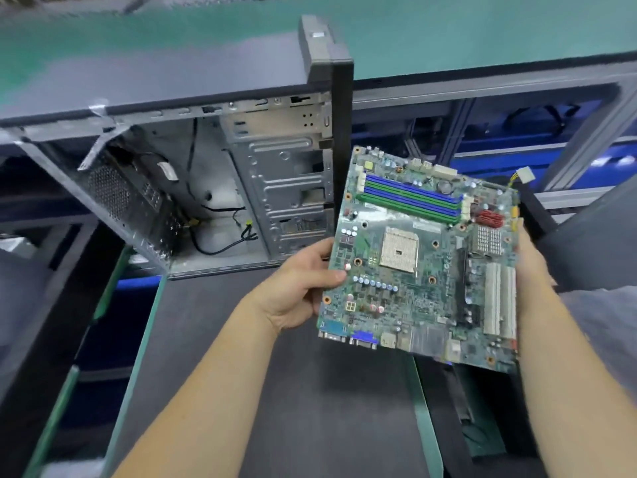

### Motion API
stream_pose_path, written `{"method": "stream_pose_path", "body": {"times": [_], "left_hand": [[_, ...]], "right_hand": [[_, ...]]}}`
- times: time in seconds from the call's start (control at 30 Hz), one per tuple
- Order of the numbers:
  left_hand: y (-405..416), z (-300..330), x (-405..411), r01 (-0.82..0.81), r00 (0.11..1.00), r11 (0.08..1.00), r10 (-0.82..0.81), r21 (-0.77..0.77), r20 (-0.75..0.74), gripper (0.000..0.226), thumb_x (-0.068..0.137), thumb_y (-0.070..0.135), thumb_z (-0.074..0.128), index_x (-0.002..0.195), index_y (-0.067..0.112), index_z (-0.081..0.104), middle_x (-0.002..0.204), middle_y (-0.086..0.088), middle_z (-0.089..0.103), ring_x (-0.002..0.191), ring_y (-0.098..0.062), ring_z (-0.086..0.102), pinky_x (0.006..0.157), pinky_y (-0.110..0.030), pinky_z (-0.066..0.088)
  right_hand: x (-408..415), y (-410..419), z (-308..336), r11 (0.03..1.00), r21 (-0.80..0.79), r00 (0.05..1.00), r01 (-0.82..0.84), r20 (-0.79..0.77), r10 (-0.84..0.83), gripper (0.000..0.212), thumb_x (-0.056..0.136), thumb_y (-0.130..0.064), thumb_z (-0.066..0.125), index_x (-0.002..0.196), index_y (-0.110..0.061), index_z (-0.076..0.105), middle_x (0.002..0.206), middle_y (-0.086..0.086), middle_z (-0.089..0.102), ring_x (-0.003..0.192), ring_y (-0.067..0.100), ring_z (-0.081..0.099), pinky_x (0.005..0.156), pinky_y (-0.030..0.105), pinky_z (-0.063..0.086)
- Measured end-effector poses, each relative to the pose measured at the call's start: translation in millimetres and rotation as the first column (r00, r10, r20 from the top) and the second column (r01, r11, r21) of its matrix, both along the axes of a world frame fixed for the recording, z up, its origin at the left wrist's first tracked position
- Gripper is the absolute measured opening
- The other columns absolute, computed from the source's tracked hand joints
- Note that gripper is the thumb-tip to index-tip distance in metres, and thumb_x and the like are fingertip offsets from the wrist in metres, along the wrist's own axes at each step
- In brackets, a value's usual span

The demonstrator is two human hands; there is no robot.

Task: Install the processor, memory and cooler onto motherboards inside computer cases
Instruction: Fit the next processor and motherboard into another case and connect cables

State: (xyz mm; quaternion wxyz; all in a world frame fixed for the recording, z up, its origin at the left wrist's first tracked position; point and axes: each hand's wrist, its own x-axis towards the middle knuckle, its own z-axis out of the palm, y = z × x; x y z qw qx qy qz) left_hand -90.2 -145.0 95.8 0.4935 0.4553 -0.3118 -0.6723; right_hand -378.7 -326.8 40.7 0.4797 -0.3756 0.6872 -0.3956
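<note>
A green motherboard (420, 298) is held up in the air, facing me, with an empty white processor socket (399, 250) in its middle and blue and green memory slots (412, 198) near its top. My left hand (303, 288) grips its left edge, thumb on the front. My right hand (532, 263) holds its right edge, mostly hidden behind the board. An open grey computer case (213, 188) stands to the left behind the board, its inside bare metal with loose black cables (220, 243).
The case stands on a dark mat (275, 391) with green borders. A green conveyor surface (482, 29) runs across the back. Grey metal framing (586, 132) and blue bins (517, 160) lie below it on the right.
</note>
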Motion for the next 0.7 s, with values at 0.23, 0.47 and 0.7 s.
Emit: {"method": "stream_pose_path", "body": {"times": [0.23,0.47,0.7], "left_hand": [[90.8,-48.4,50.1,0.165,0.984,0.983,-0.16,0.076,-0.076,0.066,0.083,-0.008,0.056,0.145,0.012,0.043,0.144,-0.022,0.05,0.134,-0.045,0.044,0.108,-0.072,0.029],[178.6,-80.1,105.9,-0.117,0.988,0.919,0.145,0.377,-0.046,0.022,0.087,0.032,0.057,0.099,0.021,0.072,0.113,0.001,0.068,0.104,-0.02,0.064,0.087,-0.039,0.052],[197.6,-98.4,122.1,-0.403,0.915,0.766,0.353,0.501,0.195,0.067,0.086,0.061,0.054,0.146,0.034,0.04,0.154,-0.002,0.036,0.136,-0.029,0.039,0.104,-0.046,0.032]], "right_hand": [[28.0,92.5,-42.0,0.996,0.093,0.998,-0.008,0.07,0.002,0.042,0.105,-0.045,0.05,0.129,-0.013,0.062,0.127,0.009,0.061,0.115,0.03,0.06,0.09,0.032,0.055],[122.3,165.2,-69.9,0.982,0.172,0.995,-0.082,0.068,0.071,0.045,0.097,-0.052,0.06,0.121,-0.015,0.062,0.089,0.007,0.064,0.072,0.024,0.06,0.066,0.031,0.047],[188.3,185.6,-78.9,0.93,0.238,0.942,-0.28,-0.119,0.314,0.049,0.1,-0.059,0.05,0.103,-0.011,0.061,0.077,0.009,0.049,0.066,0.027,0.048,0.064,0.034,0.044]]}}
